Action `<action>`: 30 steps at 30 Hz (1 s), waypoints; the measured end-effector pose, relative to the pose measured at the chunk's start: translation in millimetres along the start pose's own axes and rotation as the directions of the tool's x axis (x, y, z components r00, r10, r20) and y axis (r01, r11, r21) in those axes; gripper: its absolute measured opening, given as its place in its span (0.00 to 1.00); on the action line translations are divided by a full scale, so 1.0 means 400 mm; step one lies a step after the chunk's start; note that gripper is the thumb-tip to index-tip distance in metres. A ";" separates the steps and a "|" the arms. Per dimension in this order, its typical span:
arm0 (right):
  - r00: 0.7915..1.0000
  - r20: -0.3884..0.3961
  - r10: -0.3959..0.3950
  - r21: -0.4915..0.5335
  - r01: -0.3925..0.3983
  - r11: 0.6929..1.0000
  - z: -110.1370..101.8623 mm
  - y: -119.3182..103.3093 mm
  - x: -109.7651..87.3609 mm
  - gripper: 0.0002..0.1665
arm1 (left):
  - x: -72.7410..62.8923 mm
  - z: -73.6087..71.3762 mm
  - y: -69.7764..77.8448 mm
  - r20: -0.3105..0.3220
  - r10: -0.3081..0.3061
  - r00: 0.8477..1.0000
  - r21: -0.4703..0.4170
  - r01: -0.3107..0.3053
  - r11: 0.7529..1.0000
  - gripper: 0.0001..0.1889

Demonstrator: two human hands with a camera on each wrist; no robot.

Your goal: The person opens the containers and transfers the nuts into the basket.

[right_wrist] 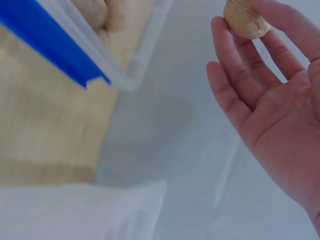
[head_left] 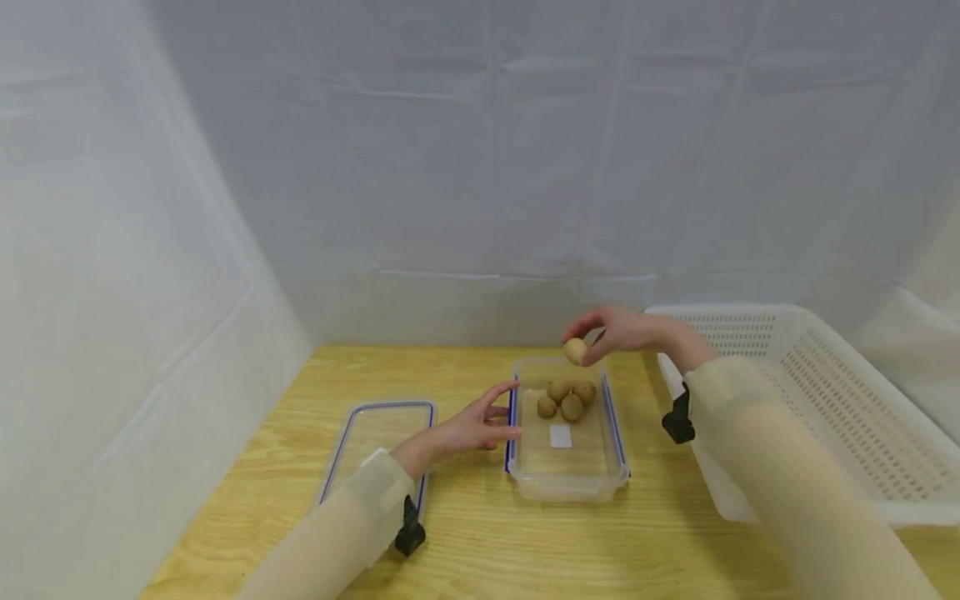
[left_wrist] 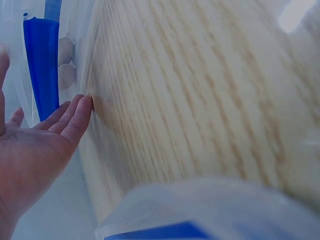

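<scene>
My right hand [head_left: 617,328] pinches a walnut [head_left: 576,351] between thumb and fingertips, over the far end of a clear plastic container [head_left: 581,464]. The walnut's seam shows in the right wrist view, where the fingers [right_wrist: 231,75] bend up to it. Inside the container lie several walnuts [head_left: 572,407] bunched toward the far half, behind a small white label [head_left: 560,436]. Along the container's left side, with its blue clip strip [left_wrist: 42,65], my left hand [head_left: 471,427] has its fingers extended, fingertips right at the wall. Nothing is held in it.
A clear lid with a blue seal [head_left: 390,406] lies left of the container, partly under the left forearm. To the right stands a large white slotted basket [head_left: 836,379], partly covered by the right sleeve. White sheeting [head_left: 450,183] rises behind the wooden table [head_left: 480,533].
</scene>
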State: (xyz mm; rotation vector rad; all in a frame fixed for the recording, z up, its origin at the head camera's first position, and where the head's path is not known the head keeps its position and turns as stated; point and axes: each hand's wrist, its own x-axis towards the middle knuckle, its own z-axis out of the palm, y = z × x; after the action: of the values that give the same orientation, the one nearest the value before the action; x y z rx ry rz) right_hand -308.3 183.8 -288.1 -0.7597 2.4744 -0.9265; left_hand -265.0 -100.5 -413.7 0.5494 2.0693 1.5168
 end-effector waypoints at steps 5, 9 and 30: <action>1.000 -0.028 0.005 0.012 -0.005 1.000 -0.052 0.019 -0.047 0.27 | -0.003 0.003 -0.002 0.000 -0.001 1.000 0.005 0.001 1.000 0.40; 0.998 -0.060 -0.003 0.031 0.005 1.000 -0.085 0.048 -0.087 0.28 | -0.005 0.005 -0.001 0.003 -0.001 1.000 0.009 0.001 1.000 0.40; 0.957 -0.257 0.132 0.036 -0.127 0.991 -0.165 0.208 -0.265 0.34 | -0.017 0.002 0.003 0.005 -0.018 1.000 0.001 0.018 1.000 0.41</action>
State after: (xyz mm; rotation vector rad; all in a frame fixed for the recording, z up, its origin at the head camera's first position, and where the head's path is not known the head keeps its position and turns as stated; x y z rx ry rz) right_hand -289.7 332.5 -281.6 -0.4876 2.6967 -1.0576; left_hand -259.1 -103.8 -411.4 0.5334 2.0660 1.5022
